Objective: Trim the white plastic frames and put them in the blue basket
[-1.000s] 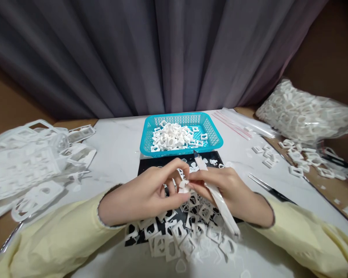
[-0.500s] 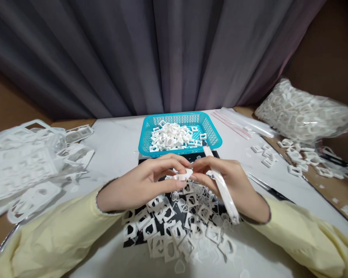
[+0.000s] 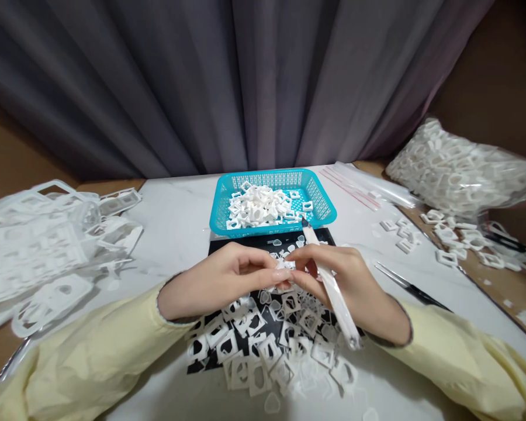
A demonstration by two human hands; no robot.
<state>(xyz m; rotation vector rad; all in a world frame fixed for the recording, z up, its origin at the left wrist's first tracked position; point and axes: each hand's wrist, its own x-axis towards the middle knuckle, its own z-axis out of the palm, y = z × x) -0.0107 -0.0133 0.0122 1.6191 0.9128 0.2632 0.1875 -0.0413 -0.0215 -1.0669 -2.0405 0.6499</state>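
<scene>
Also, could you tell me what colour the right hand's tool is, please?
The tool is white with a dark tip, in the head view.

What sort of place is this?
Likely a small handwork station: a blue basket of white pieces, a pen-like tool in the right hand, and tweezers lying nearby.

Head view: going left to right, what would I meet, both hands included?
Heap of white openwork pieces, bare left hand, bare right hand, bulging clear plastic bag.
</scene>
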